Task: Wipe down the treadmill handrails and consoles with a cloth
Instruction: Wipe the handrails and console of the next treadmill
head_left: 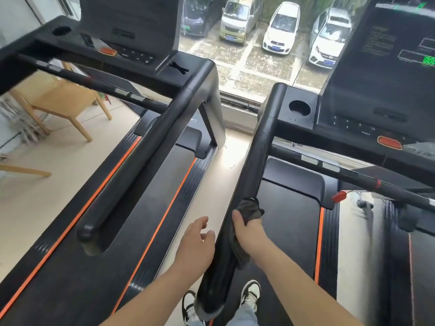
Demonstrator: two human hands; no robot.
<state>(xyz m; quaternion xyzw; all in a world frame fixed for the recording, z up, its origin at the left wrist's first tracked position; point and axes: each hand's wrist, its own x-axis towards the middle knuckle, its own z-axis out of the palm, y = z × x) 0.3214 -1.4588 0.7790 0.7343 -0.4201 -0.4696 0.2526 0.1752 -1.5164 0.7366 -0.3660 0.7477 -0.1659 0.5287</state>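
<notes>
Two side by side: left treadmill (94,267), right treadmill (294,220). On the right one's left handrail (261,142), toward the near end, right hand (249,231) fingers grip a dark cloth (250,209) against it. Left hand (197,241) hovers just left, fingers relaxed.

View: one wide-angle head camera, worn by the person.
Facing: forward and down along a handrail (256,156), toward a window (247,67) ahead.
Nearness: close; both forearms enter from the bottom edge. The left hand (197,241) and the right hand (247,229) with its cloth (250,209) sit low in the middle, shoes (250,294) at the very bottom.
Edges: left console (131,24) cropped top left, right console (376,67) cropped top right.
Lean: straight rails run diagonally and spread toward the frame's sides.
</notes>
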